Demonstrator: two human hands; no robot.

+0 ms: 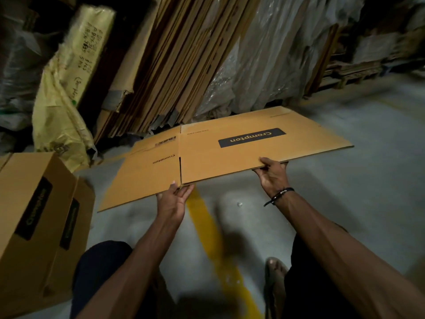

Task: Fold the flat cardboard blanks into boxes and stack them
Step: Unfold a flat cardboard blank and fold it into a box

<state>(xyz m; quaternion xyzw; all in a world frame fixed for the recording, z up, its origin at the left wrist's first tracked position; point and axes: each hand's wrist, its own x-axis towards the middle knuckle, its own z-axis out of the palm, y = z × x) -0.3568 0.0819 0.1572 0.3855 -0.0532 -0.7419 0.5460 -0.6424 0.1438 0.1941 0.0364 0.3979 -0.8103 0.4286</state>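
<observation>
Above the grey concrete floor point(368, 185) I held 1 flat tan printed cardboard blank point(230, 153) level, my left hand point(173, 201) and right hand point(272, 176) pinching its near edge, probably ready to open it.

A yellow painted line point(207, 229) runs along the grey concrete floor point(368, 192), and everything else sits off from it. Up and to the left of the line, a pale yellow woven sack point(69, 88) leans upright, dark handwriting scrawled on its upper part. Further left of that sack are dim plastic-wrapped bundles point(16, 72), too dark to make out. Above the line's far end, crinkled clear plastic sheeting point(264, 54) hangs over whatever is stored behind it. Far off to the right of the line, wooden pallets point(351, 72) rest low on the floor. A small pale scrap point(239, 204) lies just right of the line.
</observation>
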